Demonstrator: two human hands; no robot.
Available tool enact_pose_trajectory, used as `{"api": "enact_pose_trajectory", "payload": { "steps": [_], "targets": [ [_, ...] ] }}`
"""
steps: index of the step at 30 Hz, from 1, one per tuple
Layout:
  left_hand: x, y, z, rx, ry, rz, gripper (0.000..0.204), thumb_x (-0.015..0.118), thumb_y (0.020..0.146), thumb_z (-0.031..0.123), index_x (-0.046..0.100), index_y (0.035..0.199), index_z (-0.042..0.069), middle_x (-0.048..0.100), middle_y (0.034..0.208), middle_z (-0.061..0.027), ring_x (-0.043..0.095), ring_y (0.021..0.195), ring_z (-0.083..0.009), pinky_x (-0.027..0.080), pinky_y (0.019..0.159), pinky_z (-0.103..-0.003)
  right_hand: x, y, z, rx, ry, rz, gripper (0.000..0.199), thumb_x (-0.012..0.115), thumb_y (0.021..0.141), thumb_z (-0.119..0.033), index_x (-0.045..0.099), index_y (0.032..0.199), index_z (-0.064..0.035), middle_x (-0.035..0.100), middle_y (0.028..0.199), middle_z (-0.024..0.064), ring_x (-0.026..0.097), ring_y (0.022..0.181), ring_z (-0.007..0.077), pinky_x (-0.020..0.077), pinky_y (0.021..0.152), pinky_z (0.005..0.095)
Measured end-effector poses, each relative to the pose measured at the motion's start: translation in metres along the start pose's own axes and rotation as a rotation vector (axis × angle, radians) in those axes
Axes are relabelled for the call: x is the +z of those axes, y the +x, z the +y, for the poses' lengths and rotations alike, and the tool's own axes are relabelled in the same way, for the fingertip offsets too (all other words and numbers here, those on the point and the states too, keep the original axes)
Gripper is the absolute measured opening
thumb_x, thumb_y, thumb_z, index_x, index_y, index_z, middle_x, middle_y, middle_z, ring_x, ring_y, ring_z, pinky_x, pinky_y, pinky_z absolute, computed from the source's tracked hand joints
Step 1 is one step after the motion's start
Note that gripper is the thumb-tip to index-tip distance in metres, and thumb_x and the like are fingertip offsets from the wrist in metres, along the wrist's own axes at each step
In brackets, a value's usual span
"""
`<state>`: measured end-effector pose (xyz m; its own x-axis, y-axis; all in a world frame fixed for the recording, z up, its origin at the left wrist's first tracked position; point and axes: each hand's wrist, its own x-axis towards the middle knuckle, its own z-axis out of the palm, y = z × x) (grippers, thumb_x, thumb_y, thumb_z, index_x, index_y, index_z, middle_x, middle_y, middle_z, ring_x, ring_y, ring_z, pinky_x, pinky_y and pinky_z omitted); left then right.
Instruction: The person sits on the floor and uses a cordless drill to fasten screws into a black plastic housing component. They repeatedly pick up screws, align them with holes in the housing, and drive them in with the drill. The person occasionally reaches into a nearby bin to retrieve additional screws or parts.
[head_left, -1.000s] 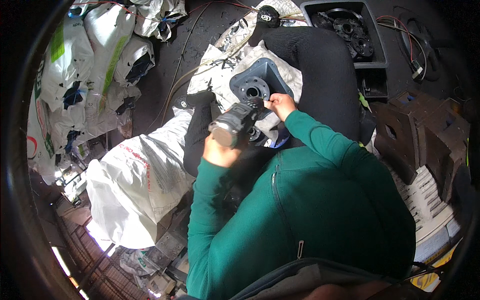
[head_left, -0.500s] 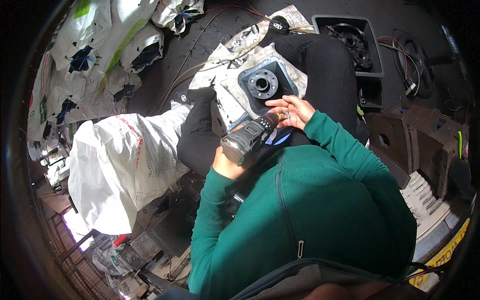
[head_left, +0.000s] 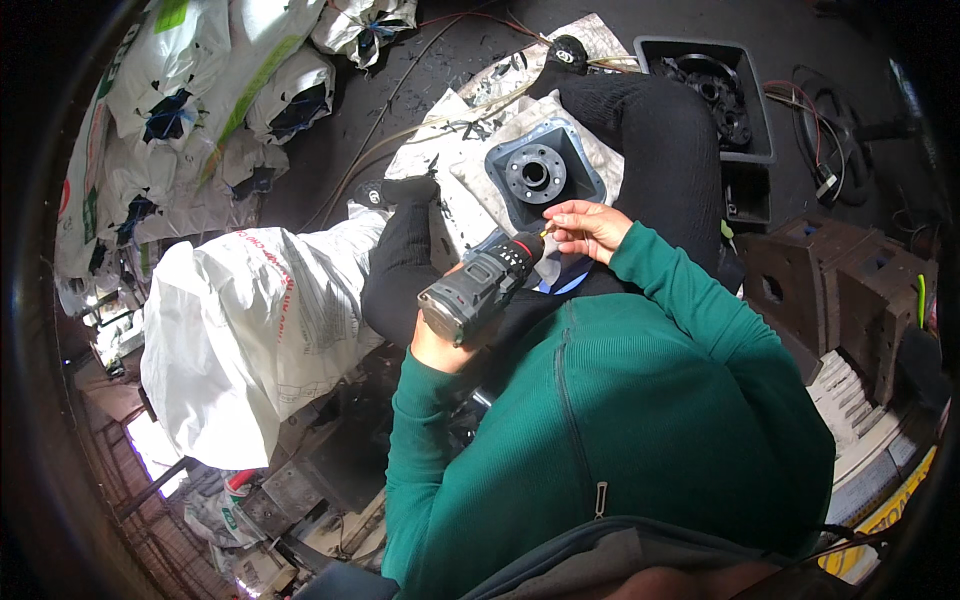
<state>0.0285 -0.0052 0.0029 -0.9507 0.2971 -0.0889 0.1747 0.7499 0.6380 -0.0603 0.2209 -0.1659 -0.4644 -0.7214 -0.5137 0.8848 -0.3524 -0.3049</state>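
My left hand (head_left: 445, 345) is wrapped round the grip of a grey and black cordless drill (head_left: 468, 292), which points away to the right. At the drill's tip, the fingers of my right hand (head_left: 592, 230) are pinched together on what looks like a small screw, mostly hidden by the fingertips. Just beyond, between my legs, sits a square grey-black housing (head_left: 580, 160) with a round flanged hub (head_left: 534, 174) in its middle. Several holes ring the hub's central opening. A pale cloth or sack (head_left: 478, 182) lies under the housing.
A grey crate (head_left: 765, 110) of dark round parts stands at the far right, beside a small black bin (head_left: 747, 192). Rusty metal blocks (head_left: 815, 285) are on the right. White sacks (head_left: 215, 335) fill the left. Cables (head_left: 375, 150) cross the floor.
The fingers of my right hand have closed from a looser, opened pose into a pinch at the drill's tip. The drill has shifted slightly left and toward me.
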Motion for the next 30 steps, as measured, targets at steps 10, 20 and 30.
{"api": "enact_pose_trajectory", "payload": {
  "steps": [10,20,30],
  "targets": [
    [-0.003,0.011,0.0,-0.034,0.087,-0.078,0.044,0.07,0.073,0.007,0.059,0.115,0.003,0.066,0.103,-0.0131,0.066,0.091,-0.027,0.052,0.079,-0.033,-0.002,0.01,-0.001,0.023,-0.06,0.03,0.024,0.067,0.089,-0.019,0.062,0.107,-0.0036,0.067,0.093,0.0035,0.066,0.079,0.0082,0.0578,0.071,0.024],
    [-0.008,0.074,-0.023,-0.115,-0.012,-0.003,0.047,0.07,0.075,0.009,0.057,0.119,0.002,0.066,0.108,-0.0152,0.064,0.1,-0.0273,0.049,0.088,-0.036,-0.026,0.05,0.01,-0.284,-0.1,0.608,0.028,0.07,0.087,-0.026,0.056,0.104,-0.0084,0.046,0.069,-0.0054,0.033,0.047,0.0013,0.0288,0.038,0.0203],
    [-0.003,0.128,-0.056,-0.349,0.076,-0.247,0.045,0.072,0.072,0.007,0.061,0.115,0.003,0.066,0.111,-0.0138,0.062,0.106,-0.0279,0.048,0.091,-0.034,-0.056,0.105,0.024,-0.396,-0.186,0.543,0.032,0.075,0.082,-0.027,0.064,0.101,-0.0035,0.066,0.081,0.0016,0.056,0.071,0.007,0.0441,0.064,0.0226]
  ]
}}
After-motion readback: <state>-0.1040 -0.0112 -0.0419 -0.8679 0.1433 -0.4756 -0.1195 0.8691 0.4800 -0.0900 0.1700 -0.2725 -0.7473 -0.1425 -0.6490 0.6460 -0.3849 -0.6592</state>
